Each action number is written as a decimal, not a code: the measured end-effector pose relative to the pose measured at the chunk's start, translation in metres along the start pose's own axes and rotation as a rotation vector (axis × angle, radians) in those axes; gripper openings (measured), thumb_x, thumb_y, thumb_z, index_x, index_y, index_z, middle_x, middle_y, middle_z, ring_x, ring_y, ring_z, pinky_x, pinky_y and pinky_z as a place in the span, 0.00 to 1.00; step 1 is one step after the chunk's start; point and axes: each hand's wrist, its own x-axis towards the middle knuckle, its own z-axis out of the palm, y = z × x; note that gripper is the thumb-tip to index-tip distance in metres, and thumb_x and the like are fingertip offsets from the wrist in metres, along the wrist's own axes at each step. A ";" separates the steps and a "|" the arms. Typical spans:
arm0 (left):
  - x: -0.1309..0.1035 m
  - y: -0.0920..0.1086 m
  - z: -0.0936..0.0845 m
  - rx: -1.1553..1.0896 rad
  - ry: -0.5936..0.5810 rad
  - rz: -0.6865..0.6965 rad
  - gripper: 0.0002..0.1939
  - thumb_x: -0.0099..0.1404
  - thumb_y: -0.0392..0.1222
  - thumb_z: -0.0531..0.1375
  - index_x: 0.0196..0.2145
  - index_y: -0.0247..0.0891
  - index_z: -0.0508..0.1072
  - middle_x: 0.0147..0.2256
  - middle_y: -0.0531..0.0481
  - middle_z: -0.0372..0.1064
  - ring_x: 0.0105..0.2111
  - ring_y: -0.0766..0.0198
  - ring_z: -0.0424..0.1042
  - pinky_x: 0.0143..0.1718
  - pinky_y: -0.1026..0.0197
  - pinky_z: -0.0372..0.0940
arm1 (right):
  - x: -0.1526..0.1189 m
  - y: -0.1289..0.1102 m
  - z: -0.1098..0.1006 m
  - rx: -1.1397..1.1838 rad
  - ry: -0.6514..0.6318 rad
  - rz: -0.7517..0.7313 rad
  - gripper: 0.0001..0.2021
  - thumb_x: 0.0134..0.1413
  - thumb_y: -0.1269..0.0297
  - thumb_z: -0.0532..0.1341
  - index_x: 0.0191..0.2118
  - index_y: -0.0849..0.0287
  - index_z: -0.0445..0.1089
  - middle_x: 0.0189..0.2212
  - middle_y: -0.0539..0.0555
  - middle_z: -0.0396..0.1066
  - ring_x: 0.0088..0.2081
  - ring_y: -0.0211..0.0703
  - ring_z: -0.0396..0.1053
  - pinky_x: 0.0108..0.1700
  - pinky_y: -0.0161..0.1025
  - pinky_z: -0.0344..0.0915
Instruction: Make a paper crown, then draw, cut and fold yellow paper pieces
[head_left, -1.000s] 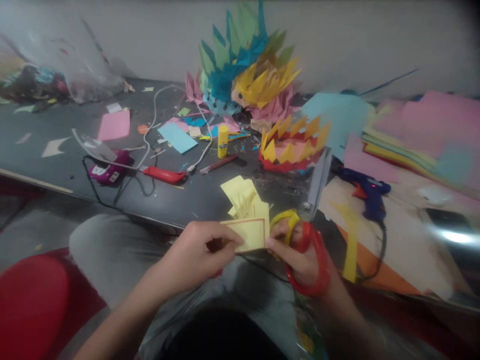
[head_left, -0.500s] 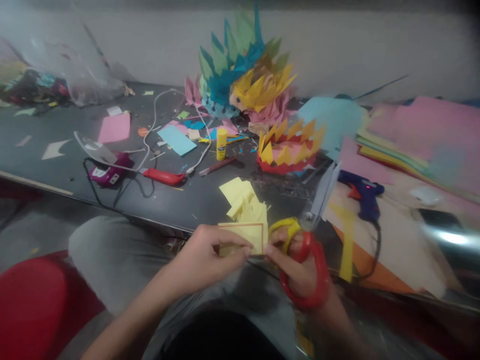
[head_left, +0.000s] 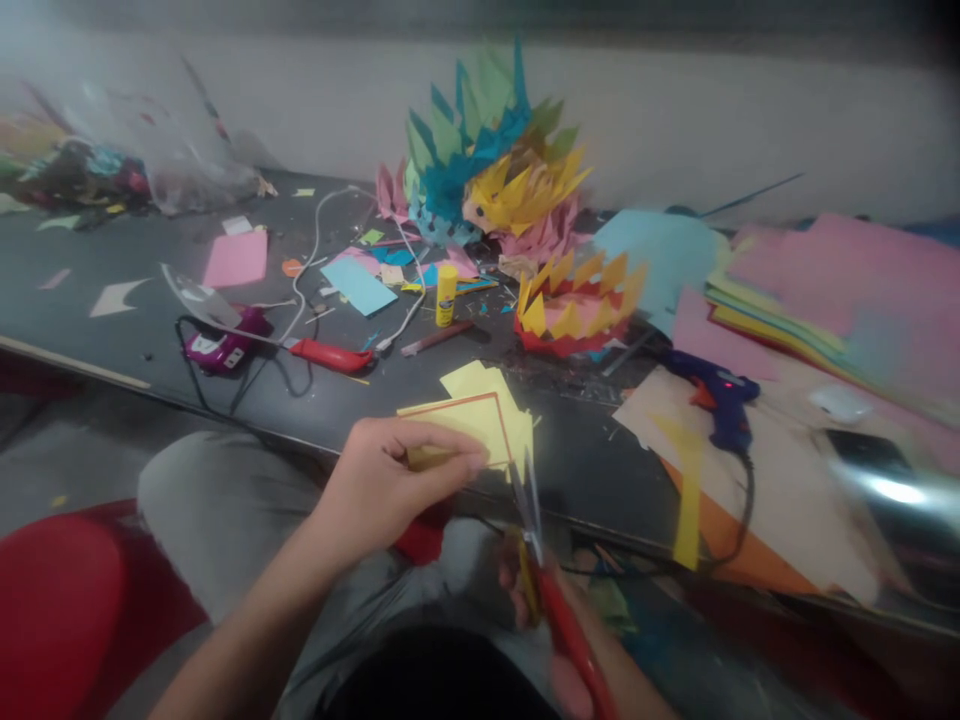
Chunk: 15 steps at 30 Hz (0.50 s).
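With left hand [head_left: 401, 482] nearly closed, pinches paper [head_left: 472, 418]. With right hand [head_left: 588, 612] curled round, grips slightly parted scissors [head_left: 532, 541] at its edge.

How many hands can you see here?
2. The left hand, near the middle of the picture, holds yellow paper. The right hand, lower and further right, holds scissors, which partly hide it. No others show.

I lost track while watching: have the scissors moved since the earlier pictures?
Yes. Judged against the glue gun, the scissors have moved left and lower in view, to the yellow paper.
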 end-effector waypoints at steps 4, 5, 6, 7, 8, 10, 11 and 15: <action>-0.002 0.000 0.003 0.033 -0.019 -0.011 0.04 0.54 0.40 0.64 0.28 0.40 0.80 0.28 0.51 0.77 0.28 0.64 0.75 0.30 0.67 0.71 | 0.004 0.000 0.000 -0.036 0.010 0.023 0.18 0.41 0.40 0.59 0.27 0.50 0.70 0.21 0.52 0.66 0.24 0.48 0.66 0.25 0.40 0.63; -0.002 -0.001 0.003 0.042 -0.027 -0.015 0.05 0.54 0.40 0.64 0.29 0.40 0.80 0.29 0.51 0.77 0.29 0.64 0.75 0.30 0.67 0.71 | 0.005 0.000 0.001 -0.039 0.016 0.016 0.19 0.40 0.39 0.60 0.27 0.50 0.70 0.21 0.52 0.66 0.24 0.48 0.66 0.25 0.41 0.63; -0.002 -0.002 0.004 0.049 -0.034 -0.014 0.05 0.54 0.40 0.64 0.29 0.40 0.80 0.29 0.51 0.77 0.29 0.64 0.75 0.31 0.67 0.70 | 0.005 0.000 0.001 -0.038 0.022 0.005 0.19 0.38 0.39 0.61 0.29 0.49 0.71 0.21 0.52 0.67 0.24 0.49 0.66 0.25 0.42 0.63; -0.002 -0.002 0.004 0.055 -0.042 -0.012 0.05 0.55 0.40 0.63 0.29 0.40 0.80 0.29 0.51 0.77 0.29 0.64 0.75 0.31 0.67 0.70 | 0.005 -0.001 0.002 -0.037 0.030 -0.009 0.20 0.35 0.39 0.62 0.31 0.49 0.71 0.22 0.52 0.67 0.25 0.49 0.66 0.26 0.43 0.64; -0.002 -0.003 0.005 0.060 -0.051 -0.009 0.05 0.55 0.40 0.63 0.29 0.40 0.80 0.29 0.51 0.78 0.29 0.64 0.75 0.31 0.67 0.70 | 0.004 -0.001 0.002 -0.036 0.039 -0.023 0.22 0.32 0.40 0.64 0.33 0.49 0.71 0.24 0.53 0.68 0.27 0.50 0.66 0.28 0.43 0.64; -0.002 -0.003 0.005 0.065 -0.067 0.000 0.05 0.55 0.39 0.63 0.29 0.39 0.80 0.29 0.52 0.78 0.29 0.64 0.76 0.32 0.67 0.70 | 0.003 0.000 0.001 -0.032 0.053 -0.040 0.26 0.25 0.42 0.68 0.36 0.49 0.71 0.29 0.53 0.70 0.31 0.52 0.67 0.31 0.43 0.65; -0.002 -0.003 0.005 0.066 -0.072 0.003 0.05 0.55 0.39 0.62 0.29 0.39 0.80 0.29 0.52 0.78 0.30 0.64 0.76 0.32 0.67 0.70 | 0.002 0.000 0.001 -0.029 0.061 -0.045 0.28 0.24 0.43 0.69 0.37 0.49 0.71 0.30 0.54 0.71 0.32 0.52 0.67 0.31 0.42 0.65; -0.002 -0.002 0.005 0.076 -0.073 0.009 0.05 0.55 0.39 0.62 0.29 0.40 0.79 0.29 0.52 0.78 0.29 0.64 0.76 0.32 0.66 0.70 | 0.003 0.000 0.001 -0.017 0.060 -0.008 0.27 0.32 0.41 0.65 0.39 0.51 0.71 0.30 0.54 0.71 0.28 0.48 0.67 0.24 0.39 0.62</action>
